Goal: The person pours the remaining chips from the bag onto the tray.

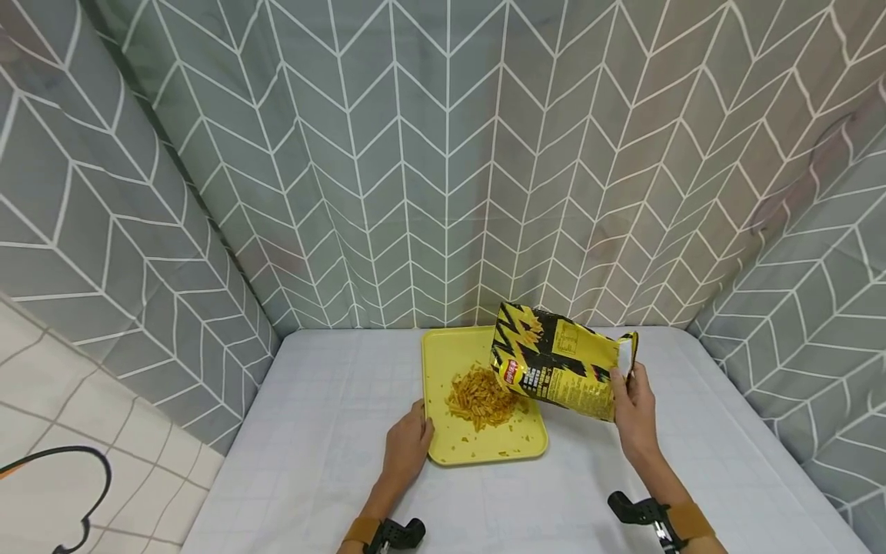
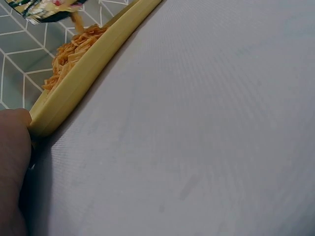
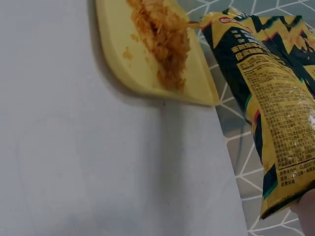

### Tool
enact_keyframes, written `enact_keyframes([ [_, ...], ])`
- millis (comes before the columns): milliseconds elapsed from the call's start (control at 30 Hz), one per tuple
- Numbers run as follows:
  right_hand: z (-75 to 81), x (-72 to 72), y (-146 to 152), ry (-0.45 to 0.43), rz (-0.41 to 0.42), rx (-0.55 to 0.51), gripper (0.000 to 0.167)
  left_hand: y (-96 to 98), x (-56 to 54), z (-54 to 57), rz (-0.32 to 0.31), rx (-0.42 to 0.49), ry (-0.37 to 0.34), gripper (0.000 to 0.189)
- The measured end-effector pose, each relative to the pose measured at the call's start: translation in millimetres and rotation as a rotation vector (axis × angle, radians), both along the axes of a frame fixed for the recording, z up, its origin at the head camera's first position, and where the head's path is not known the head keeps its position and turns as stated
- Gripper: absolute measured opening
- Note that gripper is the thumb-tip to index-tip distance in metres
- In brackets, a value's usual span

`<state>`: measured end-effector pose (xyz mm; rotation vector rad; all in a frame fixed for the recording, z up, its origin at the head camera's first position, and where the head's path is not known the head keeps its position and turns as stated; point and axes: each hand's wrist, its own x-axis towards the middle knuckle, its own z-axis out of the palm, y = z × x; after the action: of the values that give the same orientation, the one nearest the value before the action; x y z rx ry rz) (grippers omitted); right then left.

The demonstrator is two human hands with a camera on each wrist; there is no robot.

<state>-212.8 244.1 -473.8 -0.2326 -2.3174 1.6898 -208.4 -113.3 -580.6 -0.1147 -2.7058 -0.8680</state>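
A yellow tray (image 1: 443,454) lies on the white-covered table and carries a heap of orange-brown snack sticks (image 1: 482,398). My left hand (image 1: 407,442) grips the tray's left rim near the front corner. With my right hand (image 1: 634,412) I hold the bottom end of a yellow and black snack bag (image 1: 567,362). The bag is tilted, its other end low over the heap. In the right wrist view, a snack stick (image 3: 193,24) pokes out at that end of the bag. The left wrist view also shows snack (image 2: 77,22) just under the bag.
White cloth (image 1: 325,400) covers the table around the tray. Grey curtains (image 1: 443,169) with a white zigzag pattern hang behind the table and along both sides. Crumbs (image 1: 465,448) are scattered over the front part of the tray. Each wrist wears a strap with a black camera.
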Motion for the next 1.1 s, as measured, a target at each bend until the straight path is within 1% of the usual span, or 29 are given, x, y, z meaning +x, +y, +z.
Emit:
enact_keyframes([
  [67,0.0,0.4,-0.2,-0.014,-0.002,-0.050,0.045,-0.7,0.1,-0.1,0.005,-0.006,0.007,0.038],
  [100,0.0,0.4,-0.6,-0.017,-0.003,-0.054,0.045,-1.1,0.3,0.2,0.005,-0.006,0.012,0.037],
  [167,0.3,0.7,-1.4,-0.018,-0.011,-0.029,0.046,-1.2,0.1,0.2,0.005,-0.006,0.010,0.038],
  [267,0.3,0.7,-2.9,-0.005,-0.041,0.041,0.048,-1.7,-0.4,1.0,0.007,-0.004,-0.009,0.039],
  [333,0.7,1.4,-2.6,-0.015,-0.053,0.049,0.047,-1.7,-0.7,1.1,0.005,-0.004,-0.020,0.040],
  [367,0.9,1.9,-1.4,-0.028,-0.049,0.020,0.047,-1.6,-0.8,1.3,0.003,-0.002,-0.023,0.040],
  [433,1.3,2.8,1.1,-0.044,-0.021,-0.087,0.046,-1.4,-1.2,0.9,0.002,-0.002,-0.023,0.040],
  [467,1.4,3.1,2.4,-0.057,-0.014,-0.115,0.045,-1.2,-1.2,0.8,0.002,-0.002,-0.021,0.040],
  [533,1.4,3.5,4.1,-0.068,-0.006,-0.128,0.045,-0.7,-1.0,0.8,0.001,-0.002,-0.017,0.039],
  [600,1.0,3.0,3.8,-0.054,-0.012,-0.101,0.045,-0.4,-0.7,1.0,0.003,0.000,-0.021,0.040],
  [667,0.8,2.5,2.2,-0.038,-0.041,-0.017,0.046,-0.5,-0.5,1.1,0.006,0.001,-0.024,0.040],
  [700,1.1,2.5,1.4,-0.030,-0.047,-0.001,0.047,-0.5,-0.5,1.0,0.007,0.002,-0.026,0.040],
  [767,2.1,3.3,0.8,-0.034,-0.049,0.003,0.047,-0.6,-0.8,0.6,0.009,0.007,-0.031,0.040],
  [867,4.1,5.7,1.3,-0.082,-0.033,-0.059,0.047,-0.8,-0.6,0.6,0.003,0.008,-0.020,0.040],
  [933,4.7,6.6,1.2,-0.105,-0.034,-0.070,0.047,-0.9,-0.3,0.5,0.000,0.008,-0.013,0.040],
  [1000,4.5,6.2,0.1,-0.109,-0.035,-0.055,0.047,-1.1,-0.1,0.3,0.000,0.008,-0.004,0.040],
  [1100,3.7,4.5,-2.2,-0.080,-0.046,0.008,0.049,-1.2,-0.1,0.3,0.006,0.005,-0.001,0.040],
])
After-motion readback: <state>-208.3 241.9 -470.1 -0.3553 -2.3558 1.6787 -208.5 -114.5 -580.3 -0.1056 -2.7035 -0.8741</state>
